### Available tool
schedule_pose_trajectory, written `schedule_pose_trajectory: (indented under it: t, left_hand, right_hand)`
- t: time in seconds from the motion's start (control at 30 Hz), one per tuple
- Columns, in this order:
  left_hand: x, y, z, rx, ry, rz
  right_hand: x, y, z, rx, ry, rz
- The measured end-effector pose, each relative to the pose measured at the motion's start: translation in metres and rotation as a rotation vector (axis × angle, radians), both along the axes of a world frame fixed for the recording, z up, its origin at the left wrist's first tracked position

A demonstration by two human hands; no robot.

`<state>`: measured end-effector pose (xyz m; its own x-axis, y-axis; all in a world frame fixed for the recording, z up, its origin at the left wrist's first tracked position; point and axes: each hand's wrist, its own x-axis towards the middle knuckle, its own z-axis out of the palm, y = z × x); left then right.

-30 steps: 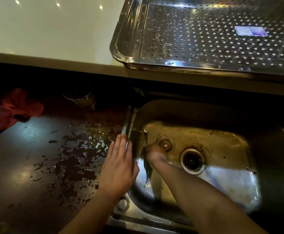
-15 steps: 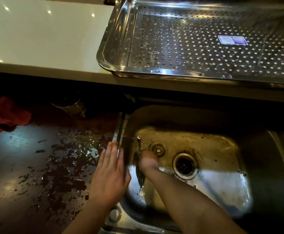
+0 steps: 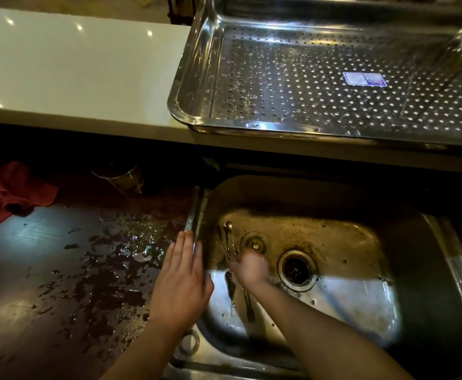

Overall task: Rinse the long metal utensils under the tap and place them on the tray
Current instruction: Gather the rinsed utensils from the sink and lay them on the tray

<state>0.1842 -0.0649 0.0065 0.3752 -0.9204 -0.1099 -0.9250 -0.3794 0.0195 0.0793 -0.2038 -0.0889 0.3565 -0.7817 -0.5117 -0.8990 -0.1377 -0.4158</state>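
Left hand (image 3: 182, 283) flat on the sink (image 3: 194, 215) rim, fingers together; the blurred right hand (image 3: 250, 268) seems curled round the long metal utensils (image 3: 230, 244) on the basin floor, so gather all before lifting.

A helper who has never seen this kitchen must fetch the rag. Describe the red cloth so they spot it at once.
From the steel sink, look left across the dark, wet counter to its far left end, below the white ledge. The red cloth lies crumpled there. It is the only red, soft thing; its nearest neighbour is a small round container.
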Motion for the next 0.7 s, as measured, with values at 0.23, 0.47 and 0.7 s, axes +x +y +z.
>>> schedule_pose_trajectory:
  t: [0.23,0.47,0.7]
  left_hand:
    - [-0.002,0.001,0.007,-0.011,-0.01,-0.011]
    - [-0.002,0.003,0.004,-0.031,-0.025,-0.02]
    - [-0.004,0.003,0.016,0.044,0.028,0.008]
  right_hand:
    - [-0.032,0.002,0.067,-0.075,-0.245,0.003]
    - [-0.061,0.005,0.187,-0.288,-0.604,0.097]
    - [-0.069,-0.023,0.327,-0.557,-0.936,0.123]
